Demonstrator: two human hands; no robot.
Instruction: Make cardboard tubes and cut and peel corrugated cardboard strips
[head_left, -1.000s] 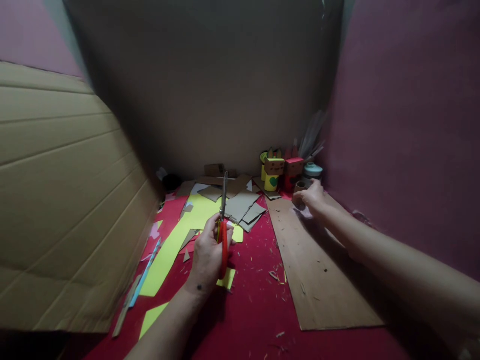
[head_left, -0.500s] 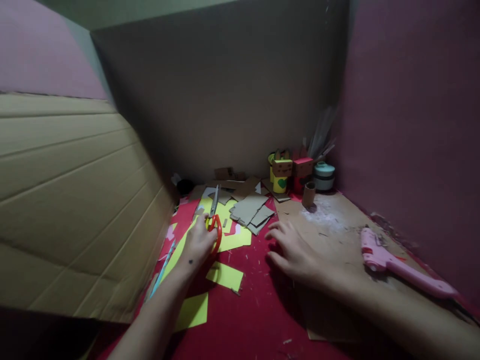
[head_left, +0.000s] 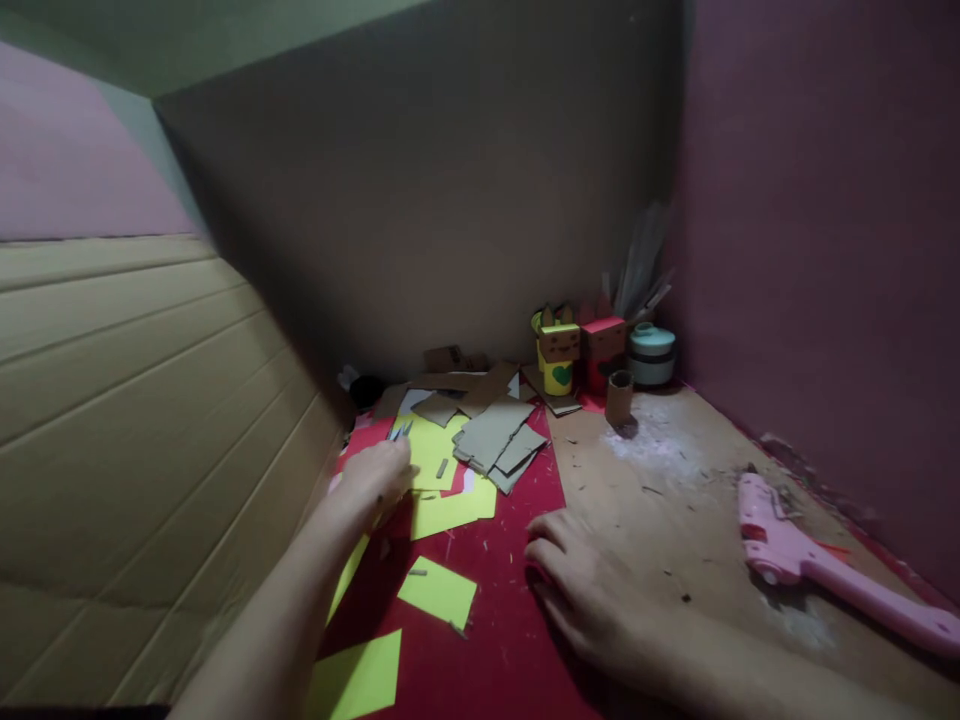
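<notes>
Have left hand (head_left: 375, 475) stretched out low over the paper bits (head_left: 401, 490), right by the scissors (head_left: 401, 432). See just the shiny blades poking out past the fingers. Can't tell about the grip, tight or loose, with the handles hidden. Have right hand (head_left: 577, 575) loose, back up, with fingers a little bent, at the edge between the red table cover (head_left: 506, 640) and the brown cardboard sheet (head_left: 600, 475). Between the two arms, see a small yellow paper (head_left: 441, 592). Past the left hand, see a pile of grey card pieces (head_left: 489, 428). Farther back, see a brown tube (head_left: 619, 400) standing up, near a yellow toy (head_left: 557, 375), a red toy (head_left: 604, 370) and a jar (head_left: 651, 362). Off to the right, see a pink glue gun (head_left: 784, 555) lying down.
</notes>
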